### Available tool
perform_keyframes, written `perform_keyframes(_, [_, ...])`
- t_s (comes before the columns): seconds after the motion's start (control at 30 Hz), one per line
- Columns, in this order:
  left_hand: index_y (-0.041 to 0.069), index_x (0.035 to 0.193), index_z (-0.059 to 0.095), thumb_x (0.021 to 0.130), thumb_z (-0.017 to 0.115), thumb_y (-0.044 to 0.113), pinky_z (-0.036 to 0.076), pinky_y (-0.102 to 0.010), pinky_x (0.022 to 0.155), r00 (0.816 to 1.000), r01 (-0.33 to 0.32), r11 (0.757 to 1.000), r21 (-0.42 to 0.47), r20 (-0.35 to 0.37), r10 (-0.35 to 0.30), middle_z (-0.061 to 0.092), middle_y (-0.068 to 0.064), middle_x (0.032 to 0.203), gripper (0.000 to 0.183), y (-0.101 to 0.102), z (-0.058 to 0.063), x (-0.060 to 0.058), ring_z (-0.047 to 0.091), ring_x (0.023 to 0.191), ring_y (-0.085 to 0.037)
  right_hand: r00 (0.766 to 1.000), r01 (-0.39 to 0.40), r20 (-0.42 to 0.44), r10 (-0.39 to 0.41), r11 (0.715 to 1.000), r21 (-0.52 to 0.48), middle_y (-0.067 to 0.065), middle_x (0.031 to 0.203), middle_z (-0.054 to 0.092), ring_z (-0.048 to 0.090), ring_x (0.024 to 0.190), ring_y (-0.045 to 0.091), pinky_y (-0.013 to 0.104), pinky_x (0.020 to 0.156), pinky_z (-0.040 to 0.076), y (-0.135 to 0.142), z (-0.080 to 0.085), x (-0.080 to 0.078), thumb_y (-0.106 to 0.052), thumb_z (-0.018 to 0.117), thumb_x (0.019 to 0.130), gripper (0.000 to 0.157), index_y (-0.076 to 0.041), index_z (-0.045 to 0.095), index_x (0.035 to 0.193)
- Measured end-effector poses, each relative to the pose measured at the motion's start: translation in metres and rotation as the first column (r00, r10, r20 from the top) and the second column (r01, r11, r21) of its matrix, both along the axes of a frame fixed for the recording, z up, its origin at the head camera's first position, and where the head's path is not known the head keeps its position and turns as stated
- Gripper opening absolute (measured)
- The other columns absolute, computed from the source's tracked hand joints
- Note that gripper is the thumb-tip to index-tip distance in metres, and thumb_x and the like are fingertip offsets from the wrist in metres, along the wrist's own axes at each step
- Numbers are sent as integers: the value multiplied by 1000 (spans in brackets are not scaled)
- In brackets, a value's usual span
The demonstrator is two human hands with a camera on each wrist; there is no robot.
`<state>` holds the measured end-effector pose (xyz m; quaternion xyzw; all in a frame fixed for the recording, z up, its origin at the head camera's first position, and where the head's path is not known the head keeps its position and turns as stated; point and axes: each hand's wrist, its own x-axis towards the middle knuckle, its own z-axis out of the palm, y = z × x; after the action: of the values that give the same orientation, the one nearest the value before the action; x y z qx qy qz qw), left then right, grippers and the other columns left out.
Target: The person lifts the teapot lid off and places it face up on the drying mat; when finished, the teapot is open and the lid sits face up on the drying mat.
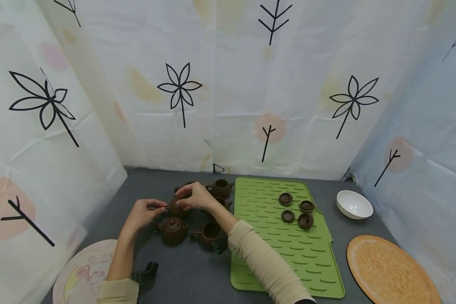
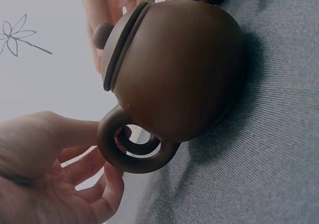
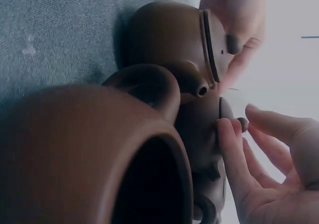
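Observation:
My left hand (image 1: 142,213) pinches the handle of a brown clay teapot (image 1: 177,211) from its left side. Over the top of that teapot is my right hand (image 1: 197,196), its thumb and fingers spread around the lid's knob (image 3: 242,124); one finger touches near the lid. A lidded teapot (image 1: 173,230) stands closer to me and covers much of the held one in the left wrist view. To its right sits a lidless teapot (image 1: 210,234), large in the foreground of the right wrist view. Contact between right thumb and knob is unclear.
More brown teapots, including an uncovered one (image 1: 220,188), stand behind my right hand. Several small round brown pieces lie on a green ridged mat (image 1: 270,261). Right of it are a white bowl (image 1: 354,204) and a round tan board (image 1: 391,270); a printed round mat (image 1: 85,270) lies left.

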<state>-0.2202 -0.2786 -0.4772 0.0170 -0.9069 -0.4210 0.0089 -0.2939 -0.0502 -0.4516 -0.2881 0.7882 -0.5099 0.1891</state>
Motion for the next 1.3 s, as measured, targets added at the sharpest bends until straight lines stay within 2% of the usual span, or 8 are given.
perform_keyframes(0.2, [-1, 116, 82, 105, 71, 12, 61, -46, 85, 1000, 6, 1000, 14, 1, -6, 77, -28, 126, 20, 0, 1, 0, 76, 111, -42, 998, 49, -29, -47, 998, 38, 19, 127, 78, 82, 91, 30, 47, 86, 68, -5, -4, 1, -4, 75, 102, 24, 0, 79, 125])
perform_keyframes(0.33, [-1, 117, 82, 106, 71, 12, 60, -44, 82, 1000, 13, 1000, 13, -3, -13, 77, -28, 125, 20, 0, 0, 0, 76, 110, -41, 998, 59, -40, -57, 997, 52, 17, 119, 80, 81, 85, 22, 42, 82, 68, -5, -4, 1, -7, 75, 102, 20, -1, 80, 121])
perform_keyframes(0.4, [0, 117, 82, 105, 71, 12, 60, -44, 82, 1000, 16, 1000, 6, -7, -16, 77, -27, 125, 20, -1, -1, 1, 76, 109, -41, 998, 55, -37, -54, 997, 47, 17, 117, 80, 81, 84, 22, 43, 82, 68, -4, -3, 0, -7, 75, 102, 20, -1, 80, 120])
perform_keyframes(0.63, [0, 116, 82, 106, 71, 13, 61, -47, 83, 999, 31, 999, -11, -27, -31, 77, -27, 124, 20, -3, -3, 0, 75, 110, -41, 999, 54, -4, -54, 998, -32, 20, 121, 76, 82, 90, 35, 55, 89, 66, 5, 2, 0, -6, 75, 102, 18, -2, 80, 119])
perform_keyframes(0.87, [0, 117, 82, 106, 72, 14, 60, -47, 85, 1000, 22, 1000, -14, -20, -22, 78, -26, 123, 20, -2, -2, 0, 74, 112, -42, 1000, 25, 5, -25, 994, -107, 22, 133, 72, 81, 95, 41, 58, 92, 64, 22, 6, 1, -7, 73, 104, 22, 1, 76, 124])
perform_keyframes(1.1, [2, 117, 82, 106, 72, 15, 59, -50, 87, 1000, 3, 1000, -20, -6, -3, 77, -26, 125, 20, -1, 0, 1, 73, 113, -42, 999, 46, 21, -44, 984, -174, 25, 135, 64, 74, 103, 58, 62, 93, 63, 46, 10, 6, -9, 69, 107, 24, -3, 72, 130])
perform_keyframes(1.3, [2, 117, 82, 105, 72, 13, 60, -49, 87, 1000, -4, 1000, -14, -11, 4, 77, -26, 125, 19, 0, -2, 1, 74, 112, -41, 997, 64, -32, -71, 981, -181, 29, 134, 66, 75, 101, 56, 63, 93, 62, 71, 20, 13, -7, 66, 108, 26, 1, 68, 132])
